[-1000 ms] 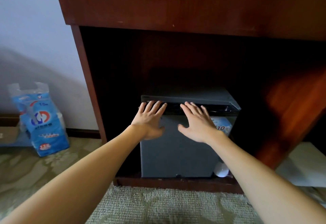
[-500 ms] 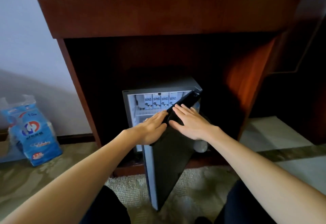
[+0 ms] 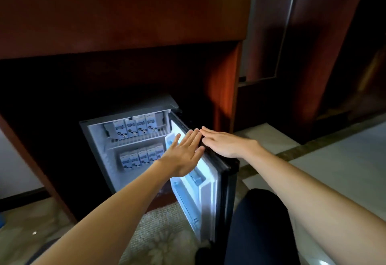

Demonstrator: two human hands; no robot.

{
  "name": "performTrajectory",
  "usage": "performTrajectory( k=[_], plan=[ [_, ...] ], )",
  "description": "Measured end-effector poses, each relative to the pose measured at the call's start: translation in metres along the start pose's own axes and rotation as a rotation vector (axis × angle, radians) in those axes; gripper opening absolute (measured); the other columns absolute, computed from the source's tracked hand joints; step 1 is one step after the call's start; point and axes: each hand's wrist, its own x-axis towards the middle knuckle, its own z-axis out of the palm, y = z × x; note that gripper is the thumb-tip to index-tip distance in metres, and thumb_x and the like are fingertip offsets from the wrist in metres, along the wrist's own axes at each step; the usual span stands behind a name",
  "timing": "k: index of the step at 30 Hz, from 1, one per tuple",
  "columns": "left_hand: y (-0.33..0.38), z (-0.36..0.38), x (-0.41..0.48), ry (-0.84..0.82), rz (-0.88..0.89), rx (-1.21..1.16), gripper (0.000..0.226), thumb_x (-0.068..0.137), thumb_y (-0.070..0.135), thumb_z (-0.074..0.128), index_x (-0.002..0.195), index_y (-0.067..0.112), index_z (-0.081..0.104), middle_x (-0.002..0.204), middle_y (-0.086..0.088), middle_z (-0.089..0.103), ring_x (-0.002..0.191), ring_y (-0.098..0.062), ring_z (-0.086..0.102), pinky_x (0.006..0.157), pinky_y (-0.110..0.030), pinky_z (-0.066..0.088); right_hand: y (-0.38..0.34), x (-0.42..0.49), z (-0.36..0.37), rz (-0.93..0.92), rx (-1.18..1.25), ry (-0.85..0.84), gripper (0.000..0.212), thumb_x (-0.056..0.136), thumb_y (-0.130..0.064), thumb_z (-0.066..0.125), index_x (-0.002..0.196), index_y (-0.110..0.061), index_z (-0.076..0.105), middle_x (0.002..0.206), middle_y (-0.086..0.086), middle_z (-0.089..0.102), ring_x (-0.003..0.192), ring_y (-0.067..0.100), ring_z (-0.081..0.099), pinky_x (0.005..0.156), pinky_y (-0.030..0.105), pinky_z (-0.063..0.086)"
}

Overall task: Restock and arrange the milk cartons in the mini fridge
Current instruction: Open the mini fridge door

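Inside mini fridge, milk cartons on both shelves; left hand, right hand flat at door top, holding nothing

The big cupboard across the top of the frame is dark red-brown wood, smooth and a little shiny. The mini fridge in the middle has a dull grey top. Its shelf is thin white wire. The milk cartons look like printed card. The door has a smooth white plastic lining and a shiny black edge. The carpet at the bottom looks rough and woven. The floor on the right is pale, smooth and hard. My trousers are dark, dull cloth.
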Motion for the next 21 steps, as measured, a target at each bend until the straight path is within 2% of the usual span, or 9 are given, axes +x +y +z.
performTrajectory(
  k=[5,9,15,21],
  plan=[
    [0.022,0.01,0.055,0.017,0.051,0.063,0.066,0.105,0.05,0.009,0.158,0.018,-0.013,0.165,0.002,-0.017,0.15,-0.011,-0.019,0.124,-0.043,-0.008,0.047,-0.003,-0.01,0.088,-0.114,0.085,0.069,0.1,-0.06,0.029,0.159,-0.035,0.005,0.164,-0.021,-0.003,0.153,0.015,0.01,0.123,0.042,0.017],
    [0.025,0.015,0.097,0.037,0.092,0.105,0.066,0.105,0.046,0.018,0.159,0.022,-0.012,0.166,0.003,-0.016,0.151,-0.013,-0.018,0.123,-0.047,-0.009,0.075,-0.001,-0.02,0.092,-0.327,0.165,0.072,0.101,-0.058,0.034,0.16,-0.027,0.006,0.167,-0.014,0.0,0.152,0.017,0.015,0.121,0.04,0.021],
    [0.022,0.022,0.151,0.102,0.116,0.153,0.073,0.101,0.05,0.029,0.159,0.026,-0.01,0.166,0.005,-0.014,0.152,-0.015,-0.015,0.122,-0.05,-0.007,0.118,0.03,-0.032,0.166,-0.455,0.248,0.076,0.099,-0.059,0.036,0.16,-0.028,0.002,0.168,-0.008,-0.001,0.152,0.021,0.012,0.119,0.047,0.017],
    [0.031,0.038,0.197,0.18,0.037,0.193,0.089,0.092,0.056,0.04,0.158,0.025,-0.011,0.167,-0.001,-0.009,0.153,-0.026,-0.009,0.12,-0.056,-0.007,0.154,0.073,-0.042,0.195,-0.474,0.372,0.077,0.095,-0.06,0.042,0.159,-0.032,0.009,0.167,-0.003,0.015,0.151,0.024,0.017,0.12,0.047,0.011]
  ],
)
